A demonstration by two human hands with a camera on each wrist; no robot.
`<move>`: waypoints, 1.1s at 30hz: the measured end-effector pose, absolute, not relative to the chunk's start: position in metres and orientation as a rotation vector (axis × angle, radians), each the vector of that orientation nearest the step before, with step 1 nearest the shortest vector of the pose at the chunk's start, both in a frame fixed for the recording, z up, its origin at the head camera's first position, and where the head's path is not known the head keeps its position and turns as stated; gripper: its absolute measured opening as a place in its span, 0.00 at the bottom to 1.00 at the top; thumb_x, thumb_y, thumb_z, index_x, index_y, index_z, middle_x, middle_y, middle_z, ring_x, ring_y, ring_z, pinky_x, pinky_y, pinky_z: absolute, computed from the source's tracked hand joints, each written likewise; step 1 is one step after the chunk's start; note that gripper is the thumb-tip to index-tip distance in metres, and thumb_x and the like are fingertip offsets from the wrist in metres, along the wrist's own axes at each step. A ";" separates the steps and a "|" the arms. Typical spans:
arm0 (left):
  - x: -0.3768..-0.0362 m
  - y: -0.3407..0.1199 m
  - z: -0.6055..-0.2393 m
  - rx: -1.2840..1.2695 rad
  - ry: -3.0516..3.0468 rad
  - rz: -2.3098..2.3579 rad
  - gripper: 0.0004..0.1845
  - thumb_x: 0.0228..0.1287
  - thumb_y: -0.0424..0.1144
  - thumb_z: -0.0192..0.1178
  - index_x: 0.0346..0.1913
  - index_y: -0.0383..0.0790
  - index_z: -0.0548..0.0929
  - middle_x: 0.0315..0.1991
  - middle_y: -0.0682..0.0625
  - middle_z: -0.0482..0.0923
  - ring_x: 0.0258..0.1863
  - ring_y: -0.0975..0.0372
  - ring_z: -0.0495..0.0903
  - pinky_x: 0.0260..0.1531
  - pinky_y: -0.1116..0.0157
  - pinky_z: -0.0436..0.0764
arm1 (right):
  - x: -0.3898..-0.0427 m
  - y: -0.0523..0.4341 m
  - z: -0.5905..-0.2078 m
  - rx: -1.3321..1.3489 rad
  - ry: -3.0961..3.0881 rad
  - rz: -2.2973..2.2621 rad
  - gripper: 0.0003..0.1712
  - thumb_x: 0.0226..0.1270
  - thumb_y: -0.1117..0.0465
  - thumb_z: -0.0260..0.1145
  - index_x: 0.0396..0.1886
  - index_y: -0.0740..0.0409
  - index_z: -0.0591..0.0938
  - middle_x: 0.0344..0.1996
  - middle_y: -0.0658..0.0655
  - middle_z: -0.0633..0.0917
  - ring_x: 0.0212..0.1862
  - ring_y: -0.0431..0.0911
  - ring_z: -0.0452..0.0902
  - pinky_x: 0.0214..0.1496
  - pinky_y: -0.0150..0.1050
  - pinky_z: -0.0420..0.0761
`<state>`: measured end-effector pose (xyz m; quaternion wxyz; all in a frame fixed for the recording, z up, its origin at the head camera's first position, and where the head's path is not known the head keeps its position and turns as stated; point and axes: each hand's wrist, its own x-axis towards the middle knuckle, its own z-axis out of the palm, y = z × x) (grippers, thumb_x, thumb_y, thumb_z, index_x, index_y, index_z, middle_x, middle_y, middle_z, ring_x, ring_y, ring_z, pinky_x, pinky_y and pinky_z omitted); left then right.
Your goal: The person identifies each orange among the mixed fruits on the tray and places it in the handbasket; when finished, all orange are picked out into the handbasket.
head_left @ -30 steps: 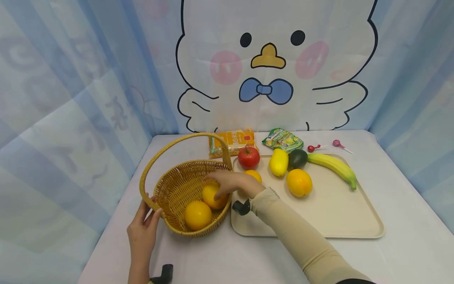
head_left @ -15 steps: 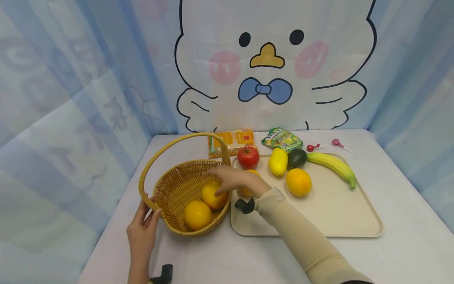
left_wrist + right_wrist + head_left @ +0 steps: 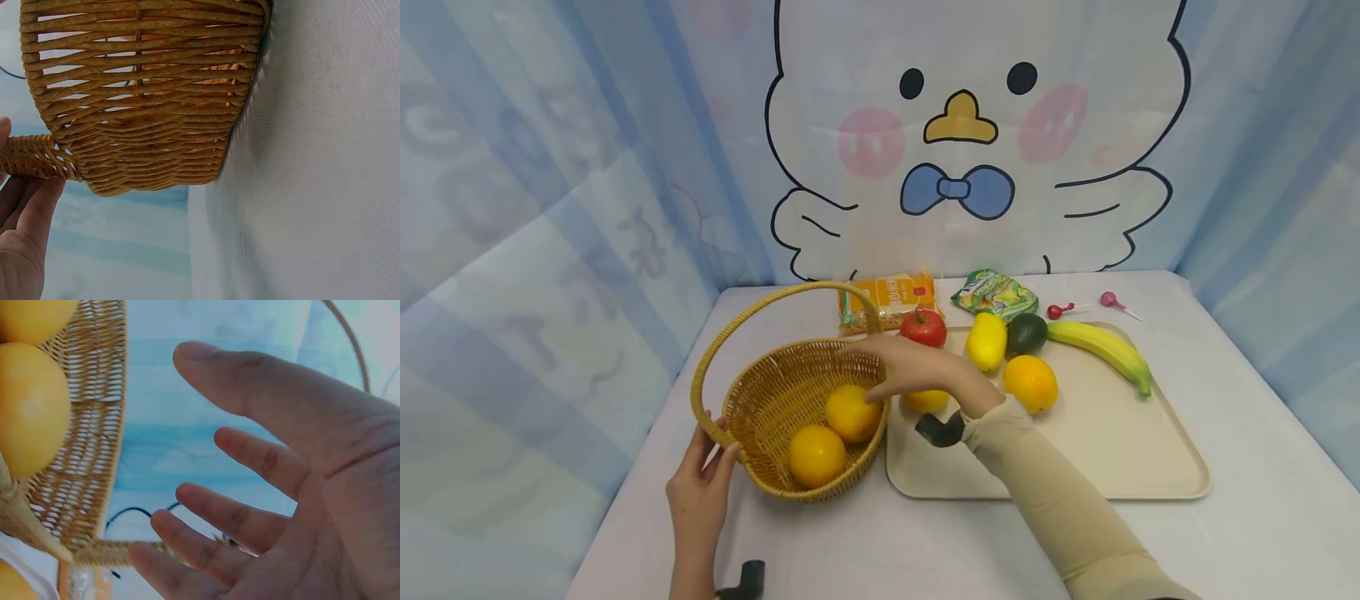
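Oranges [image 3: 852, 412] are seen in the wicker basket [image 3: 775, 392] at the left of the worktop [image 3: 865, 542]: two lie side by side on its floor, w/ a third orange [image 3: 927, 401] just outside on the beige tray [image 3: 1112, 450], partly hidden under the right hand [image 3: 917, 367]. That hand is held above the basket rim, fingers spread and relaxed, nothing gripped; in the right wrist view the palm [image 3: 312, 487] is shown open, the nearer basket orange [image 3: 31, 406] well clear of the fingertips. The left hand [image 3: 700, 492] is set at the base of the basket handle [image 3: 760, 308], thumb and fingers laid against the woven join; a full wrap can't be confirmed from the left wrist view.

Handling, as judged: the fruit looks smooth, round and firm, so it is likely to roll and is best cupped from above w/ all fingers around its widest part. The basket looks light and stiff; it could slide if not steadied at the handle base.

Also on the tray: a tomato [image 3: 923, 327], a yellow fruit [image 3: 986, 342], an avocado [image 3: 1026, 333], a banana [image 3: 1105, 346] and another orange [image 3: 1030, 383]. Behind it, two snack packets [image 3: 887, 300] and two lollipops [image 3: 1060, 312] are laid on the white cloth. The area is enclosed by pale blue curtains and a cartoon chick backdrop [image 3: 962, 125].
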<state>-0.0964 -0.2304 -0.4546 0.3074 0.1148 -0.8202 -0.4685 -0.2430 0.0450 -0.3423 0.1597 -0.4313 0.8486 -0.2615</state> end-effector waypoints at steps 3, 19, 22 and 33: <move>-0.096 -0.230 -0.455 0.332 -2.187 -1.220 0.34 0.60 0.34 0.63 0.68 0.57 0.65 0.59 0.45 0.77 0.51 0.78 0.75 0.42 0.87 0.76 | -0.242 0.057 -0.339 -1.209 2.445 -0.794 0.40 0.57 0.56 0.70 0.69 0.47 0.66 0.69 0.52 0.67 0.71 0.49 0.58 0.74 0.50 0.64; -0.097 -0.230 -0.455 0.308 -2.183 -1.193 0.35 0.59 0.33 0.63 0.68 0.57 0.65 0.57 0.43 0.78 0.48 0.90 0.68 0.43 0.88 0.75 | -0.238 0.150 -0.328 -0.814 2.631 -1.003 0.41 0.58 0.55 0.69 0.71 0.44 0.62 0.70 0.58 0.63 0.68 0.58 0.61 0.67 0.61 0.70; -0.097 -0.230 -0.455 0.314 -2.188 -1.190 0.34 0.60 0.35 0.63 0.68 0.57 0.65 0.57 0.43 0.78 0.48 0.89 0.69 0.42 0.88 0.75 | -0.239 0.160 -0.332 -0.765 2.656 -1.007 0.42 0.58 0.53 0.69 0.71 0.42 0.61 0.70 0.58 0.63 0.67 0.58 0.62 0.65 0.62 0.71; -0.097 -0.231 -0.456 0.333 -2.195 -1.198 0.34 0.61 0.35 0.62 0.68 0.60 0.64 0.58 0.44 0.78 0.49 0.89 0.69 0.43 0.88 0.75 | -0.250 0.157 -0.355 -0.762 2.554 -1.107 0.42 0.58 0.54 0.70 0.70 0.50 0.63 0.71 0.61 0.62 0.68 0.60 0.61 0.70 0.60 0.66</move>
